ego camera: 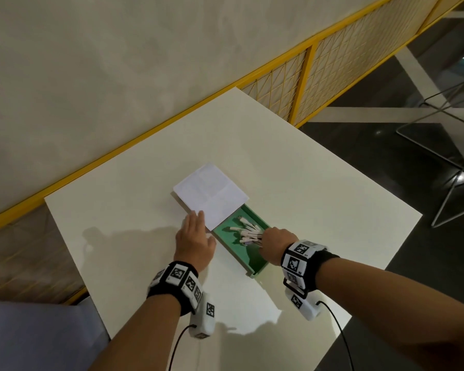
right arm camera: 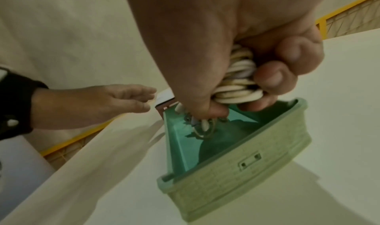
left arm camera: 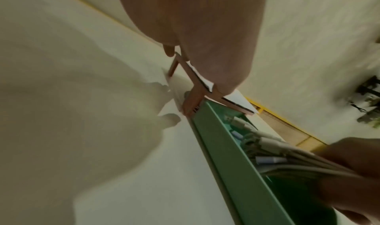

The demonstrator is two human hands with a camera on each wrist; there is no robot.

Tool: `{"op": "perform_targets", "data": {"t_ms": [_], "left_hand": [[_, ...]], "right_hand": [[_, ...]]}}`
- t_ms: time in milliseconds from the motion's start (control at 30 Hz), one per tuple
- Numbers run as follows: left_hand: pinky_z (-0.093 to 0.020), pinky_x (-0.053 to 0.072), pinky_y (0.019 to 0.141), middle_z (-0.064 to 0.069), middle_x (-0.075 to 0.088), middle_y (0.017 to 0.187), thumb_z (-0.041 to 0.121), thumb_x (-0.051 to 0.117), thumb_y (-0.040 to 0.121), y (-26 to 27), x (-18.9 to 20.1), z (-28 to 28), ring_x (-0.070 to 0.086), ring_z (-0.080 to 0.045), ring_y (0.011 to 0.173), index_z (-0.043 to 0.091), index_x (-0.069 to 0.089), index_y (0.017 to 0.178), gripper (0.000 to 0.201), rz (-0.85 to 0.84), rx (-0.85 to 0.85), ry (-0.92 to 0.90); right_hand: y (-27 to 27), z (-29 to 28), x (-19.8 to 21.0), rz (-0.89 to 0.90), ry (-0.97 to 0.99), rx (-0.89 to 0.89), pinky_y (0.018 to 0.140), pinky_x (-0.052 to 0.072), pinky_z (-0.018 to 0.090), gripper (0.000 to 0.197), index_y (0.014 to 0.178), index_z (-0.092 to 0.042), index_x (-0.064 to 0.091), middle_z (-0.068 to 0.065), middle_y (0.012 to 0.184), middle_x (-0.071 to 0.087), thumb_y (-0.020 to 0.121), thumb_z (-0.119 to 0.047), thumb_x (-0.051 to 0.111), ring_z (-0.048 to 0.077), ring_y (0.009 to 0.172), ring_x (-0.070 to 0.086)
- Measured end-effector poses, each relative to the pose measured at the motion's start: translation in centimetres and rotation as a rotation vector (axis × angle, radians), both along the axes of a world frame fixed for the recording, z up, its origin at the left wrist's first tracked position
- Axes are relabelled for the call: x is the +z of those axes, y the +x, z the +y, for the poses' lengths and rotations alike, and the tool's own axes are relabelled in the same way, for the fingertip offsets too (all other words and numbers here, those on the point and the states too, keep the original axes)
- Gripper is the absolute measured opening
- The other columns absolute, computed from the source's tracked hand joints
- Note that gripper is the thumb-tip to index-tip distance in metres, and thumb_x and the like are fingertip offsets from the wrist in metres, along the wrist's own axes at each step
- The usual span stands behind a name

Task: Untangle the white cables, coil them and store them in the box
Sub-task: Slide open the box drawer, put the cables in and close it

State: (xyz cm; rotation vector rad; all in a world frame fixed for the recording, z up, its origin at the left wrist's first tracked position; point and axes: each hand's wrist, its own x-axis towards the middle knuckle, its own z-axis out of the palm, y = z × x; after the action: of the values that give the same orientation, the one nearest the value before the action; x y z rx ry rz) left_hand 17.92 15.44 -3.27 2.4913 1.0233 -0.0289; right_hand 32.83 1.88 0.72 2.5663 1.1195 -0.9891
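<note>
I look down on a white surface [ego camera: 292, 167] with the green box [ego camera: 255, 266] near its middle, its white lid [ego camera: 212, 195] slid partway back so the near half lies open. My left hand [ego camera: 194, 243] lies flat beside the box, fingers [ego camera: 194, 219] straight and together, their tips touching the lid's near edge. My right hand [ego camera: 275, 243] is over the open end of the box, its fingers [right arm camera: 273, 78] curled tight round the bundle of coiled white cables [right arm camera: 236, 80], thumb pressing the loops from the other side. The plug ends [ego camera: 245, 232] fan out from my fist, pointing into the box just above its floor. I judge the cables light, soft and springy: the loops will want to open once I let go, so the hold belongs across the whole bunch of turns, as it is now, not on a single strand or on the plugs.
</note>
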Motion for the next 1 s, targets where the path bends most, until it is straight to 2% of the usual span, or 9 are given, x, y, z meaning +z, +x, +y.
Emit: {"op": "perform_targets", "data": {"t_ms": [67,133,233,300,467,567,800,933,1000], "left_hand": [[-0.039,0.018,0.116,-0.017,0.015,0.159,0.034,0.047,0.095,0.1,-0.6,0.2,0.012,-0.028,0.147,0.006,0.016,0.151,0.069,0.014,0.044,-0.058],[-0.041,0.02,0.116,-0.021,0.016,0.158,0.042,0.049,0.094,0.5,-0.9,0.1,0.014,-0.031,0.147,0.003,0.019,0.15,0.075,0.033,0.044,-0.07],[-0.047,0.032,0.109,-0.029,0.032,0.149,0.047,0.064,0.083,1.3,-1.4,-0.2,0.028,-0.038,0.141,-0.003,0.033,0.142,0.084,0.024,0.079,-0.029],[-0.047,0.035,0.107,-0.028,0.034,0.148,0.048,0.069,0.078,1.8,-1.4,-0.2,0.03,-0.038,0.14,-0.002,0.035,0.14,0.087,0.052,0.094,-0.003],[-0.042,0.03,0.112,-0.024,0.021,0.155,0.054,0.058,0.084,2.0,-1.7,-0.2,0.019,-0.032,0.145,0.002,0.023,0.146,0.088,0.125,0.094,0.003],[-0.043,0.027,0.114,-0.022,0.014,0.158,0.054,0.051,0.089,2.0,-1.6,-0.3,0.013,-0.03,0.147,0.003,0.017,0.149,0.086,0.159,0.079,-0.012],[-0.042,0.024,0.114,-0.018,0.006,0.16,0.047,0.039,0.096,1.6,-1.1,0.0,0.006,-0.027,0.148,0.006,0.01,0.15,0.074,0.223,0.044,-0.026],[-0.044,0.026,0.113,-0.016,0.003,0.16,0.044,0.038,0.097,1.5,-0.8,0.1,0.004,-0.026,0.148,0.007,0.009,0.151,0.072,0.242,0.023,-0.054],[-0.046,0.027,0.112,-0.016,0.002,0.16,0.04,0.039,0.096,1.5,-0.7,0.3,0.004,-0.026,0.148,0.008,0.009,0.151,0.07,0.241,0.018,-0.07]], "right_hand": [[-0.2,0.9,-0.8,-0.016,0.013,-0.019,0.069,0.048,0.03,0.01,0.087,-0.013,0.052,0.008,0.099,0.065,0.092,-0.015,0.043,0.025,0.083,0.06],[-0.3,1.6,-1.6,-0.037,0.041,-0.061,0.07,0.046,0.031,0.018,0.098,-0.011,0.058,0.009,0.108,0.067,0.093,-0.013,0.041,0.026,0.094,0.065],[-0.6,2.3,-2.9,-0.075,0.078,-0.117,0.074,0.049,0.033,0.024,0.106,-0.007,0.057,0.01,0.109,0.067,0.094,-0.015,0.039,0.027,0.097,0.065],[-0.7,3.1,-3.5,-0.12,0.092,-0.111,0.076,0.05,0.034,0.024,0.109,-0.007,0.055,0.011,0.11,0.066,0.094,-0.017,0.038,0.028,0.097,0.065],[-1.8,4.9,-4.7,-0.163,0.091,-0.125,0.077,0.05,0.035,0.028,0.117,-0.006,0.048,0.013,0.115,0.061,0.095,-0.022,0.042,0.029,0.101,0.064],[-2.3,5.5,-5.6,-0.191,0.069,-0.09,0.082,0.051,0.037,0.035,0.125,-0.004,0.04,0.016,0.121,0.056,0.094,-0.022,0.042,0.03,0.107,0.061],[-2.0,7.6,-6.4,-0.185,0.202,-0.092,0.087,0.046,0.04,0.036,0.122,-0.006,0.039,0.016,0.123,0.053,0.093,-0.028,0.041,0.032,0.11,0.056],[-1.7,7.5,-6.7,-0.11,0.249,-0.151,0.094,0.043,0.041,0.07,0.126,-0.006,0.035,0.015,0.127,0.048,0.079,-0.051,0.061,0.032,0.117,0.049],[-1.6,7.4,-6.6,-0.071,0.273,-0.181,0.097,0.042,0.043,0.081,0.131,-0.006,0.032,0.015,0.131,0.045,0.073,-0.051,0.066,0.033,0.121,0.046]]}}
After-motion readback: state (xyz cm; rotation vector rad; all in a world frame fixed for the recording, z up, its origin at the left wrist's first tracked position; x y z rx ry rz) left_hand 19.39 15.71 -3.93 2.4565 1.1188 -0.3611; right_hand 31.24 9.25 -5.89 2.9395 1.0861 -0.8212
